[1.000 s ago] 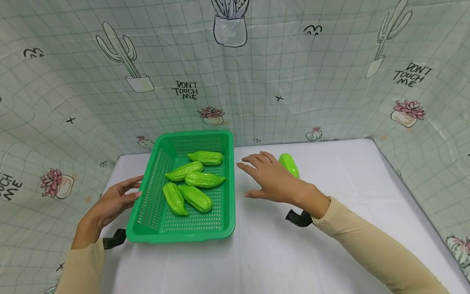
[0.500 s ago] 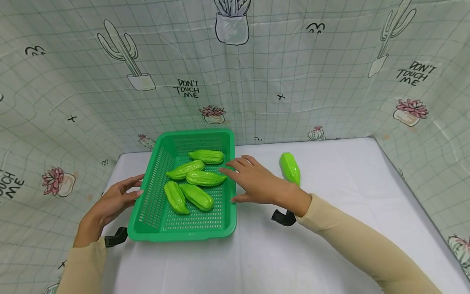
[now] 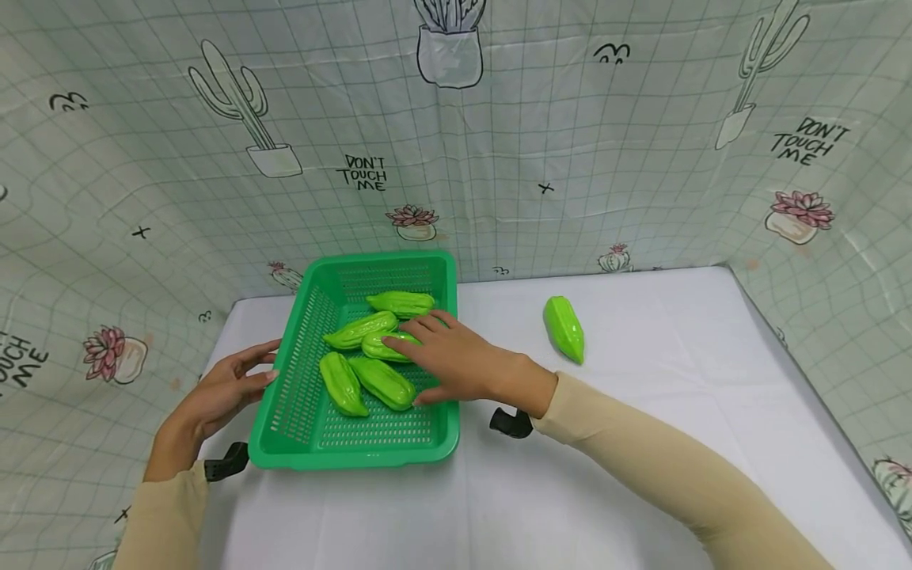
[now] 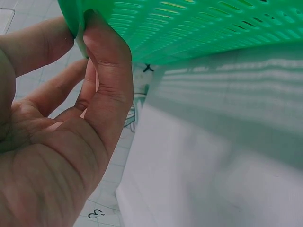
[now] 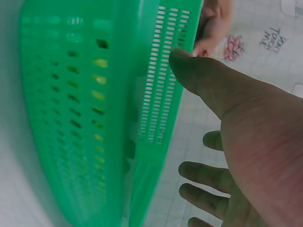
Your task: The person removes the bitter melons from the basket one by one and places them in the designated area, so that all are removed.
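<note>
A green perforated plastic basket [image 3: 356, 457] stands on the white table with several glossy, ribbed green vegetables inside. At its left side, my left hand [image 3: 217, 392] pinches the rim between thumb and fingers; the left wrist view shows this grip on the rim [image 4: 78, 28] up close. My right hand [image 3: 459, 360] reaches across the right rim, fingers spread, over a ribbed green vegetable [image 3: 385, 346] in the middle, partly covering it. Whether the fingertips touch it, I cannot tell. In the right wrist view the right hand [image 5: 246, 127] holds nothing. Outside, another green vegetable [image 3: 564, 329] lies on the table.
A white cloth covers the table [image 3: 641, 380]. Behind and at both sides hangs a gridded curtain [image 3: 499, 142] printed with cacti and lettering. The basket's right wall [image 5: 71, 118] rises beside the right hand. Black mounts are strapped at both wrists.
My right hand has moved left from beside the lone vegetable to over the basket, leaving that vegetable fully uncovered. My left hand and the basket have stayed in place.
</note>
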`<state>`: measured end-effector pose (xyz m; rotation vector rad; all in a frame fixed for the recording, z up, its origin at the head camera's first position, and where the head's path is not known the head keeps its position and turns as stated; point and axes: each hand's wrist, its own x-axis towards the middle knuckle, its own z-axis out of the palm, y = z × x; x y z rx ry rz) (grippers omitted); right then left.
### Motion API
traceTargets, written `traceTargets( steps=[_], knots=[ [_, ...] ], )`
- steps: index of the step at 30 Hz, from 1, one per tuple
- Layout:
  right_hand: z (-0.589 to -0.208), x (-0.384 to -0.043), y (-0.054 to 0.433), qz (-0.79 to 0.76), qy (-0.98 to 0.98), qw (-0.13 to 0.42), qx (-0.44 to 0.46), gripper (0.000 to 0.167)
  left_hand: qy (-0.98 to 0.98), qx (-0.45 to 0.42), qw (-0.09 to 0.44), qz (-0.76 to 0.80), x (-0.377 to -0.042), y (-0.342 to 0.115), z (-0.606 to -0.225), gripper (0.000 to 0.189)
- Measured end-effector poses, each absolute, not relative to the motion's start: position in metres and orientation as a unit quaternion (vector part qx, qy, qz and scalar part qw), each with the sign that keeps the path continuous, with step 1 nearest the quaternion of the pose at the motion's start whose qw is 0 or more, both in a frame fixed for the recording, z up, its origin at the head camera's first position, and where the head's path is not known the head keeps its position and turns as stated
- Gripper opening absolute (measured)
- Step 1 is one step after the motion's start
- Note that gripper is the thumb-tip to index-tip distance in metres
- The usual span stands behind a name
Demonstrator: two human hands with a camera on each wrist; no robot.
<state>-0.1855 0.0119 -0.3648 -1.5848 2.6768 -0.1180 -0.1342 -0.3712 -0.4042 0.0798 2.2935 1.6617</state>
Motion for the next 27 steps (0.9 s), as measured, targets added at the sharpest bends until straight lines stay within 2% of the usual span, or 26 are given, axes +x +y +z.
traceTargets(
  steps=[11,27],
  knots=[
    [-0.361,-0.188,-0.02,0.001,0.865,0.058,-0.498,0.095,0.8,0.026,0.154,0.579,-0.133,-0.371,-0.402,0.069],
    [-0.366,-0.193,-0.06,0.049,0.863,0.083,-0.497,0.102,0.798,0.027,0.156,0.581,-0.134,-0.37,-0.403,0.069]
  ],
)
